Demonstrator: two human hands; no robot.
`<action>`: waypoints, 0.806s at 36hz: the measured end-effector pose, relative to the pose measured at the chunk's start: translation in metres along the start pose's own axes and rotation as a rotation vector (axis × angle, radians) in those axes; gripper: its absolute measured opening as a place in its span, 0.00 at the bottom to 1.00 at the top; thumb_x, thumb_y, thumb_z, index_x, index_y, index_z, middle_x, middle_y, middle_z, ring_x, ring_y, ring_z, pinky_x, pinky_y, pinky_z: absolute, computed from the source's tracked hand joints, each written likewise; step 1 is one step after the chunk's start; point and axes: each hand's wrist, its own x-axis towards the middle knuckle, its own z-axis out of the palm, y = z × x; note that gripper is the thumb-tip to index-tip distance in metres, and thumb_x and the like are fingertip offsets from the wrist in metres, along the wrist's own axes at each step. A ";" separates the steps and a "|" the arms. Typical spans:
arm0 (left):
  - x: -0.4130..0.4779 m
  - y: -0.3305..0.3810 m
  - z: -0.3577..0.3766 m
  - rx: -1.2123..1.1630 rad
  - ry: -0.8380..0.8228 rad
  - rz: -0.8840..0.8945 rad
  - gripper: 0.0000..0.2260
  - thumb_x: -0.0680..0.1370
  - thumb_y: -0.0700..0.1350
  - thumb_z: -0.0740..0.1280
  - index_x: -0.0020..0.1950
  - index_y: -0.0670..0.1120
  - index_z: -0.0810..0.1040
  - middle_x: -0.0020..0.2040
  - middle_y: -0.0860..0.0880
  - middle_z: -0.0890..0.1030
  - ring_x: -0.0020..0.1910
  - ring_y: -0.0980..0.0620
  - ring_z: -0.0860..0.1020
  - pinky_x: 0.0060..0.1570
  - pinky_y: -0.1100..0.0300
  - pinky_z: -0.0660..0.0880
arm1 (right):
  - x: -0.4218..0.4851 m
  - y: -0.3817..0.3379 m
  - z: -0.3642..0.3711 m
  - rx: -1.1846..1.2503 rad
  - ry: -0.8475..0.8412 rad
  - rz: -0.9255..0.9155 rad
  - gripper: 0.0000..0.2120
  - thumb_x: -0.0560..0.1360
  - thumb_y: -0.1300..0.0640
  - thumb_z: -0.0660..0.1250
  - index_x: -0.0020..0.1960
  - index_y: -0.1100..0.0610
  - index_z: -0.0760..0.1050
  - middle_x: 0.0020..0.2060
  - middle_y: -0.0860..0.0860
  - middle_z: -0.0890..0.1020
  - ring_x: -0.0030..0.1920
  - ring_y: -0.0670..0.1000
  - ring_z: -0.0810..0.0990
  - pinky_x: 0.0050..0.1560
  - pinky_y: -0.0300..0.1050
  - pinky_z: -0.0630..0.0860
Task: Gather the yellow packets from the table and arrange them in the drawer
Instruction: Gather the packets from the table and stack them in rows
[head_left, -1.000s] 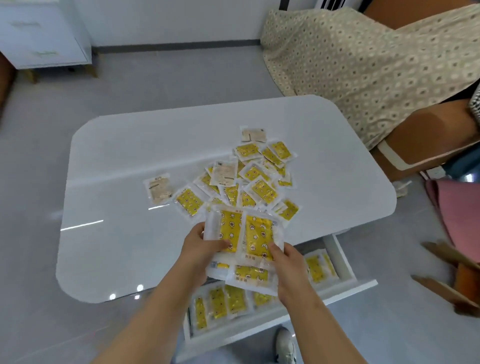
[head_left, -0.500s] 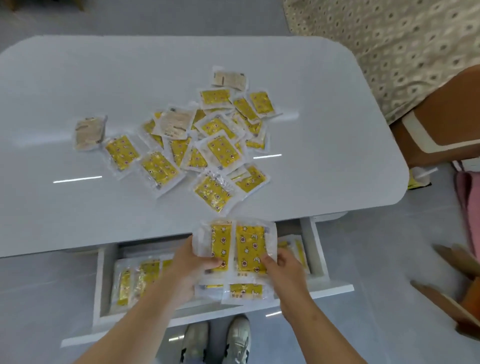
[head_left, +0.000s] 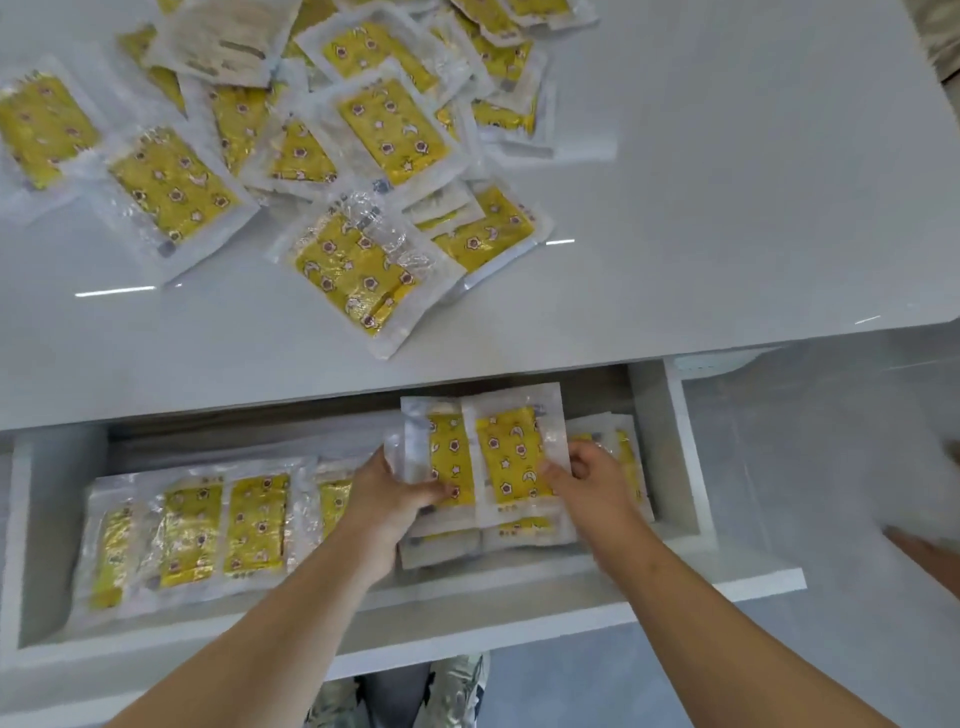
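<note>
The glossy white table (head_left: 727, 182) fills the upper frame. Overlapping yellow packets (head_left: 358, 275) lie heaped across its upper left, a beige-backed packet (head_left: 228, 41) among them.

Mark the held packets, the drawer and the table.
held packets (head_left: 511, 457): head view, yellow face of the top one.
drawer (head_left: 493, 603): head view, front rim.
table (head_left: 727, 208): head view, bare top.

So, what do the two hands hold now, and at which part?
A bunch of yellow packets: left hand grips its left edge, right hand its right edge.
</note>
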 end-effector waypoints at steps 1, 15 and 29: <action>0.003 -0.003 0.002 0.030 0.012 0.010 0.22 0.65 0.30 0.74 0.56 0.43 0.74 0.49 0.42 0.82 0.40 0.50 0.80 0.34 0.57 0.76 | 0.004 0.003 -0.001 -0.015 0.004 -0.003 0.10 0.77 0.63 0.65 0.43 0.49 0.74 0.42 0.46 0.81 0.47 0.48 0.80 0.50 0.41 0.76; 0.007 -0.007 0.004 0.486 0.055 0.201 0.16 0.76 0.52 0.66 0.61 0.46 0.75 0.56 0.49 0.80 0.51 0.49 0.77 0.48 0.59 0.72 | 0.027 0.022 -0.002 -0.459 0.025 -0.121 0.07 0.79 0.61 0.60 0.44 0.53 0.72 0.39 0.47 0.77 0.39 0.45 0.75 0.35 0.33 0.67; 0.025 -0.009 -0.005 1.377 0.223 0.518 0.26 0.67 0.46 0.76 0.64 0.50 0.74 0.36 0.46 0.81 0.42 0.40 0.77 0.40 0.54 0.72 | 0.025 0.018 -0.005 -0.718 0.098 -0.087 0.24 0.80 0.59 0.60 0.73 0.47 0.59 0.54 0.52 0.80 0.50 0.52 0.79 0.44 0.43 0.77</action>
